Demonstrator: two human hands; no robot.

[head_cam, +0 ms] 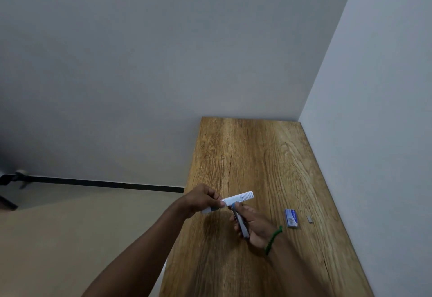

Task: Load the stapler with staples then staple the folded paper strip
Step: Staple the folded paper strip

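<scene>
My left hand [203, 200] pinches a folded white paper strip [243, 196] with small print, holding it level above the wooden table [257, 156]. My right hand [252, 223], with a green bead bracelet at the wrist, grips a slim dark stapler [240, 221]. The stapler's front end meets the strip near its middle, just right of my left thumb. Both hands hover over the near-left part of the table.
A small blue staple box [291, 218] lies flat on the table right of my hands. A short grey bar of staples [309, 219] lies beyond it, near the white wall on the right. The table's left edge drops to a beige floor.
</scene>
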